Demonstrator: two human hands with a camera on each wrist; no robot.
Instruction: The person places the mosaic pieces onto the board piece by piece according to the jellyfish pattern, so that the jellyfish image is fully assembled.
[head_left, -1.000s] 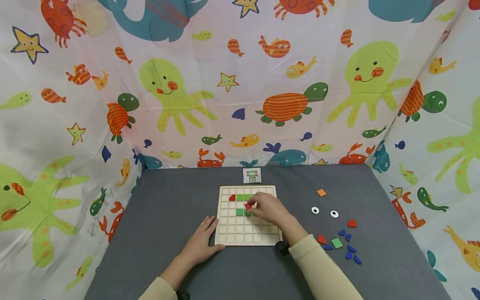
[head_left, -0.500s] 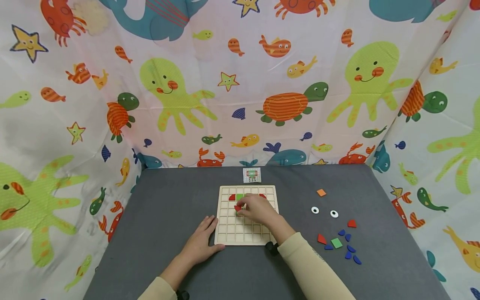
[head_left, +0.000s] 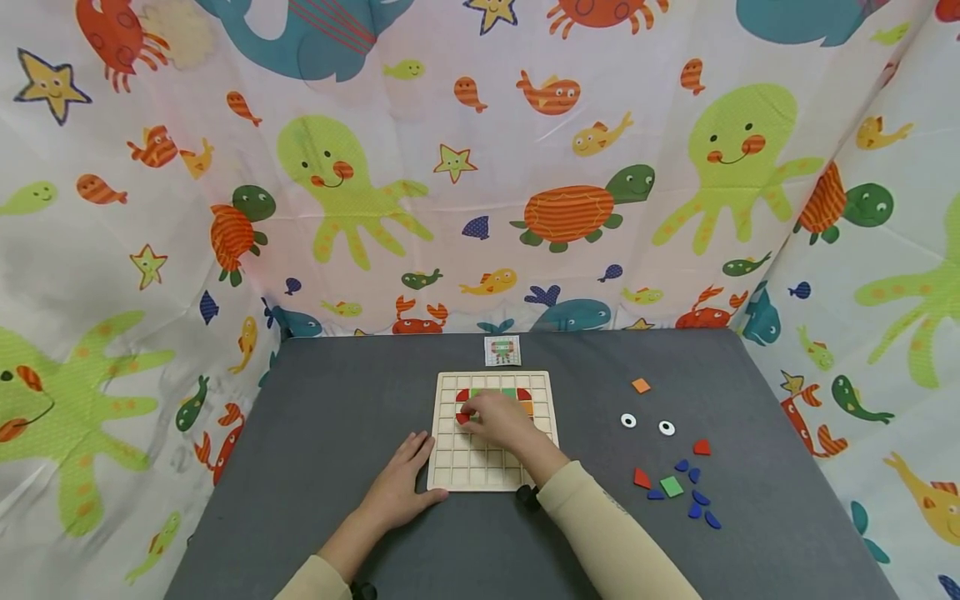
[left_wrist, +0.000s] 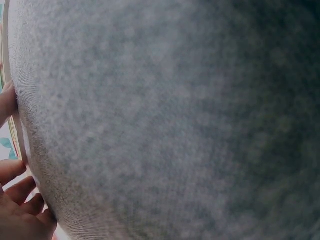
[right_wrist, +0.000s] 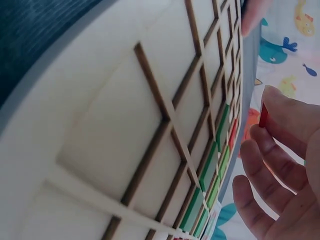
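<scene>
My right hand (head_left: pixel 501 421) is over the left part of the wooden grid board (head_left: pixel 480 482). Its thumb and index finger pinch a small red tile (right_wrist: pixel 263 115), seen edge-on in the right wrist view. Beneath and beside this hand, a row of green tiles (right_wrist: pixel 192 207) lies in the board's squares, partly covered in the head view. A rounded red tile (head_left: pixel 523 394) sits at that row's right end, with an orange tile (head_left: pixel 528 408) just below. At the board's lower left edge rests my left hand (head_left: pixel 397 485), fingers extended and thumb spread along the near corner.
A small picture card (head_left: pixel 502 351) lies behind the board. Loose on the grey table (head_left: pixel 337 400) to the right are an orange square (head_left: pixel 641 386), two white eye discs (head_left: pixel 628 421), two red tiles (head_left: pixel 642 478), a green square (head_left: pixel 671 487) and several blue pieces (head_left: pixel 700 497).
My right hand has moved left across the board with the red tile, uncovering the row's red right end and the orange tile. The left hand stays at the board's edge.
</scene>
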